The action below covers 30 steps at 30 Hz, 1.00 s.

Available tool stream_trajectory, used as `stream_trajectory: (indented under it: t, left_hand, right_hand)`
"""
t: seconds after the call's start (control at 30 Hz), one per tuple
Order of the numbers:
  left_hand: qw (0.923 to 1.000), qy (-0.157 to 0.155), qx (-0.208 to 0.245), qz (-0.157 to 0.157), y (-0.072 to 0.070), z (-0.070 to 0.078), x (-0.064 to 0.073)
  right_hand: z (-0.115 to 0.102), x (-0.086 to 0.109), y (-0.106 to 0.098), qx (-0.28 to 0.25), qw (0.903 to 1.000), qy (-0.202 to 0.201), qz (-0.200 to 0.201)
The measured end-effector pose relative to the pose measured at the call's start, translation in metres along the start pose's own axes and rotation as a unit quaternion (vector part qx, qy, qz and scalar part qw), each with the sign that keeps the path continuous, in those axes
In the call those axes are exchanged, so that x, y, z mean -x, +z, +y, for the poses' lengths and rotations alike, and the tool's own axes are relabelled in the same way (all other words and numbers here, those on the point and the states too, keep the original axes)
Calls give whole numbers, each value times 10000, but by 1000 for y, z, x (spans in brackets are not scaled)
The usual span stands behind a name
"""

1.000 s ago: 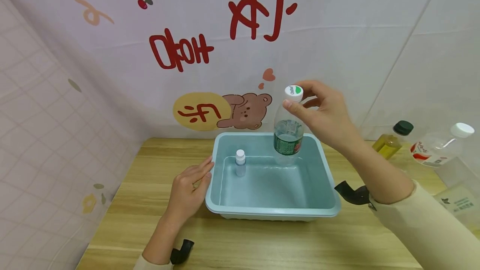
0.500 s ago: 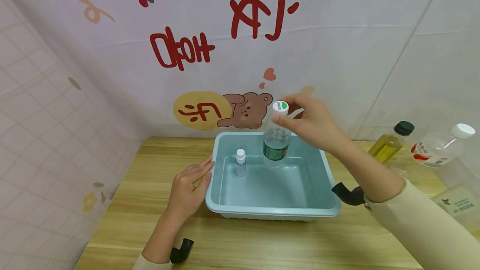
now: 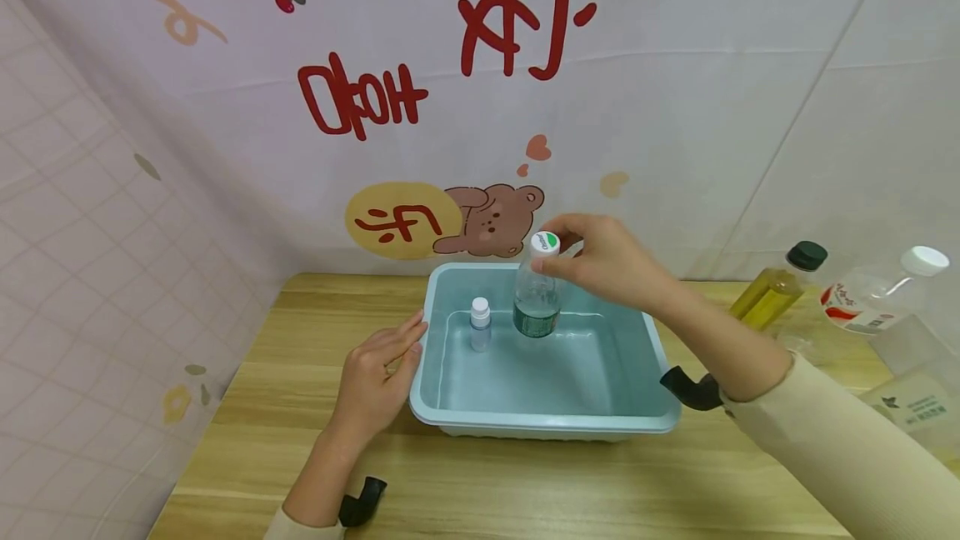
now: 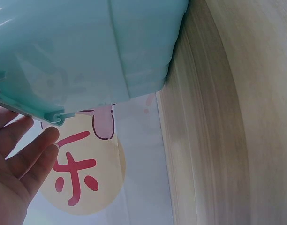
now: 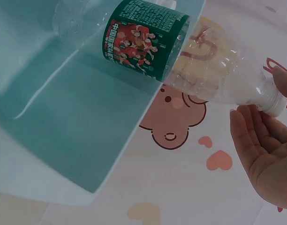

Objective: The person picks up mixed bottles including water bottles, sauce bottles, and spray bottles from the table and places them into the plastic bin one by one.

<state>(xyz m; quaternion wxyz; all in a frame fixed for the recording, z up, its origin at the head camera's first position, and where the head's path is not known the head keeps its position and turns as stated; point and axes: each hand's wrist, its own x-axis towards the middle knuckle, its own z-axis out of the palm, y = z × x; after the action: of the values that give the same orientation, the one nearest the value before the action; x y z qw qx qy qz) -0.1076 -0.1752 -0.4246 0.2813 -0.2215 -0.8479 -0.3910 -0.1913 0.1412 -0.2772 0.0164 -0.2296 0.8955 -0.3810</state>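
Note:
My right hand (image 3: 611,261) pinches a clear plastic water bottle (image 3: 537,298) by its white-capped neck. The bottle is upright, its lower part inside the pale blue plastic basin (image 3: 540,422). In the right wrist view its green label (image 5: 143,40) faces the camera, with thumb and fingers at the cap. A small white-capped bottle (image 3: 481,327) stands in the basin to its left. My left hand (image 3: 378,382) rests against the basin's left rim with fingers extended; the left wrist view shows those fingers (image 4: 35,159) at the rim's underside.
Right of the basin stand an oil bottle (image 3: 772,294) with a dark cap, a clear bottle (image 3: 873,298) with a red-and-white label, and a transparent container (image 3: 915,398). A printed cloth (image 3: 675,107) hangs behind the wooden table (image 3: 315,315).
My right hand has carried the water bottle leftward and down into the basin, closer to the small bottle. The left hand has stayed at the rim.

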Motion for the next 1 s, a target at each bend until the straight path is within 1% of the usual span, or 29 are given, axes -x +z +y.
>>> stream_trajectory:
  t: [0.2, 0.3, 0.5, 0.77, 1.0]
  left_hand:
    - [10000, 61, 11, 13, 0, 0, 0]
    - [10000, 62, 17, 13, -1, 0, 0]
    - [10000, 28, 37, -2, -1, 1, 0]
    - [10000, 49, 34, 0, -1, 1, 0]
    - [10000, 18, 60, -17, -1, 1, 0]
  right_hand:
    - [0, 1, 7, 317, 9991, 65, -274]
    - [0, 2, 10, 386, 9986, 58, -350]
    - [0, 3, 13, 420, 9982, 72, -419]
    - [-1, 3, 13, 548, 9971, -86, -515]
    - [0, 3, 11, 575, 9967, -98, -572]
